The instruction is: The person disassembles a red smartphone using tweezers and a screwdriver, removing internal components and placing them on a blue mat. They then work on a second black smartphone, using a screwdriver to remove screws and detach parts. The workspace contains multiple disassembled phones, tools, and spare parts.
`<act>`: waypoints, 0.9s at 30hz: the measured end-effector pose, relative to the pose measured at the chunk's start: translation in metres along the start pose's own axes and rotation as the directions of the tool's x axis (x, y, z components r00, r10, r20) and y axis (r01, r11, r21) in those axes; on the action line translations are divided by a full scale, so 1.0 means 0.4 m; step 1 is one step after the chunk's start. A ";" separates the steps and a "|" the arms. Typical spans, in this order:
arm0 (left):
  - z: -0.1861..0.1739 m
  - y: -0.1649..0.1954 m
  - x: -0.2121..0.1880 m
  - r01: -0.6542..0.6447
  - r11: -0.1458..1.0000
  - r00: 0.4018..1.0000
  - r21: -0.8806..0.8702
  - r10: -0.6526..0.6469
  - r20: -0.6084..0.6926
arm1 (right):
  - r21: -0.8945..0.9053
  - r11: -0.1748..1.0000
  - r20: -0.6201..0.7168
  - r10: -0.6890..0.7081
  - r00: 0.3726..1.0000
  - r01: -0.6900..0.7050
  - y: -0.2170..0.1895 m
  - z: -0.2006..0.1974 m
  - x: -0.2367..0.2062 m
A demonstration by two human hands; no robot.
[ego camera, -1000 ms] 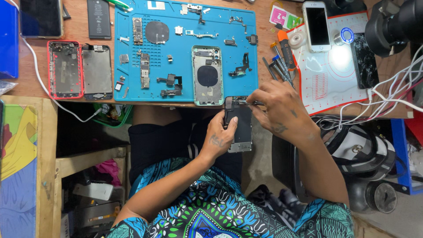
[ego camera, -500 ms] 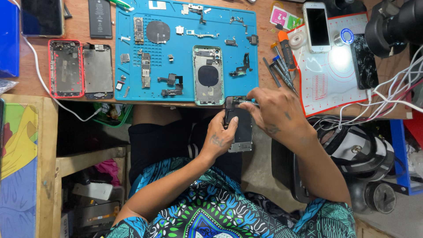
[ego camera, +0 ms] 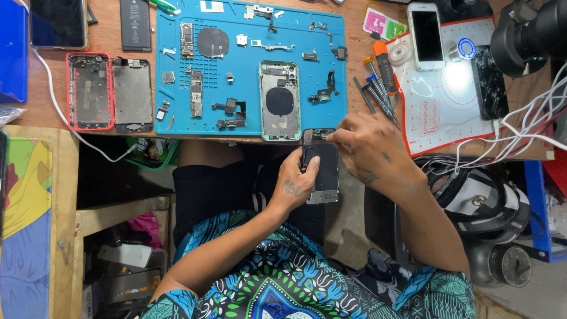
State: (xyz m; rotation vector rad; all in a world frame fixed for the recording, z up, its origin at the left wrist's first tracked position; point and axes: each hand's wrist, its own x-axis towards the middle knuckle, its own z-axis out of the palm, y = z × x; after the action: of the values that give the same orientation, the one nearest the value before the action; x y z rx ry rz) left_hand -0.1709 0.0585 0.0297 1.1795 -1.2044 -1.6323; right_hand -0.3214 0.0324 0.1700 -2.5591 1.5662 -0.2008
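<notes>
Blue is what fills the top of my head view: a blue work mat [ego camera: 248,71] lying on the wooden table [ego camera: 354,29] and scattered with small phone parts, among them an open phone shell [ego camera: 279,100] with a dark round disc inside it. Below the table's near edge, over the lap, I see the left hand [ego camera: 295,186] wrapped around a dark phone screen panel [ego camera: 322,168], thumb along its left side and fingers curled behind it, so the panel stands lengthwise with its top end just under the mat's edge. My right hand [ego camera: 369,145] sits at that top end, its fingertips pressed together in a pinch on something small at the panel's upper edge; what it pinches is too small for me to tell. Just beyond the right hand, a row of screwdrivers [ego camera: 378,88] lies at the mat's right border, next to a white mat with red edging [ego camera: 437,118] that carries a white phone [ego camera: 426,35] and a black phone [ego camera: 489,82] beside a bright spot of light. On the far left of the table lie a red phone frame [ego camera: 88,91] and a grey back plate [ego camera: 133,94], touching side by side, with a black battery [ego camera: 136,23] above them. White cables [ego camera: 525,127] trail off the table's right side, near a helmet [ego camera: 481,198] lower down.
</notes>
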 end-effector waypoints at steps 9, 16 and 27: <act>0.001 0.003 0.001 0.022 0.998 1.000 -0.056 -0.020 0.022 | 0.075 0.997 -0.056 0.013 0.998 -0.009 0.012 -0.010 -0.005; -0.007 0.027 -0.002 0.135 0.985 0.990 -0.104 -0.129 0.060 | 0.103 0.992 -0.202 0.090 0.975 -0.070 0.050 -0.017 -0.029; 0.005 -0.002 0.002 0.052 0.992 0.998 -0.111 -0.047 0.047 | 0.382 0.899 -0.199 0.307 0.931 -0.215 0.088 0.104 -0.084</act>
State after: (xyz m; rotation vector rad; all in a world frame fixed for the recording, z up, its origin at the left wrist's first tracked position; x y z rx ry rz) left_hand -0.1732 0.0586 0.0291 1.1165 -1.1033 -1.7479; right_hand -0.3599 0.0484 0.1213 -2.0839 1.7521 -0.7351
